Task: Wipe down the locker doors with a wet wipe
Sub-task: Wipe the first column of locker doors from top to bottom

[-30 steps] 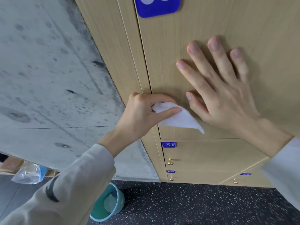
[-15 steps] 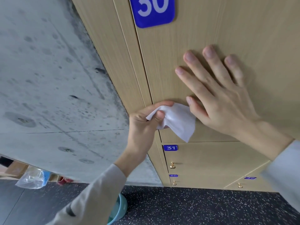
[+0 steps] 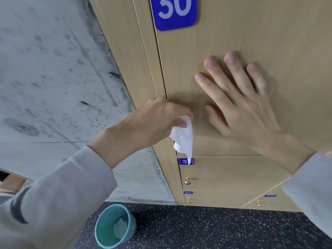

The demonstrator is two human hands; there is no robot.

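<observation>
A light wooden locker door (image 3: 233, 29) with a blue plate reading 30 (image 3: 177, 12) fills the upper right. My right hand (image 3: 240, 103) lies flat on this door with its fingers spread. My left hand (image 3: 152, 123) is beside the door's lower left edge, pinching a white wet wipe (image 3: 183, 141) that hangs down loosely from my fingers. The wipe's tip covers part of the blue plate (image 3: 186, 161) of the locker door below (image 3: 224, 175).
A grey concrete wall (image 3: 53, 78) stands left of the lockers. A teal bin (image 3: 115, 225) holding a used wipe sits on the dark speckled floor (image 3: 197, 230). Lower doors carry small brass knobs (image 3: 187, 180).
My left hand has turned and pulled the wipe off the door's surface, so it now dangles downward. The view has shifted down a little. My right hand stays flat on the door.
</observation>
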